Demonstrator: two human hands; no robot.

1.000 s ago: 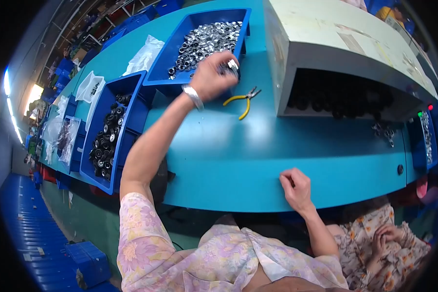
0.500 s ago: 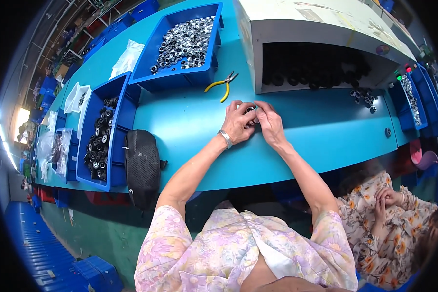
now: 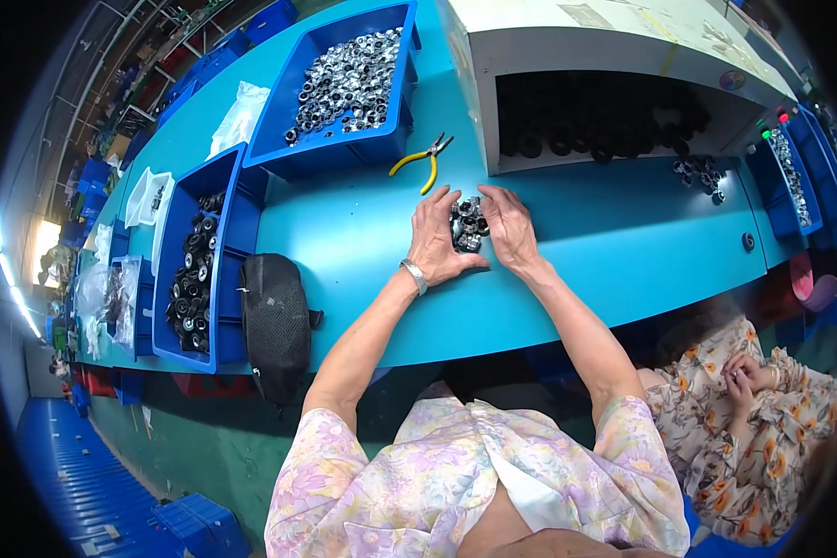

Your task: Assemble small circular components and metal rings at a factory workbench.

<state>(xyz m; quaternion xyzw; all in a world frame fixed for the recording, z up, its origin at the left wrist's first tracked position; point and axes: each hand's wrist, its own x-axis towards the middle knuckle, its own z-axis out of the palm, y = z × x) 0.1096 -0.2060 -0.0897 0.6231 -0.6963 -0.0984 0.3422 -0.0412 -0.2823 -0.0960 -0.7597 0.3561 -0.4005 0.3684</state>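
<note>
My left hand [image 3: 434, 240] and right hand [image 3: 511, 228] are half open, curved around a small heap of silver and black parts [image 3: 469, 223] on the counter [image 3: 344, 251]; whether any finger grips one, I cannot tell. To do this gathering well, I think both palms should be low and press evenly, so that nothing rolls out at the far side. Just beyond lie yellow-handled pliers [image 3: 431, 154]; farther, a blue bin [image 3: 330, 158] contains similar parts.

parts cluster [image 3: 468, 226] on table [image 3: 642, 251], between left hand [image 3: 431, 242] and right hand [image 3: 512, 232] | pliers [image 3: 433, 152] behind cluster | pouch [image 3: 277, 321] far left
</note>
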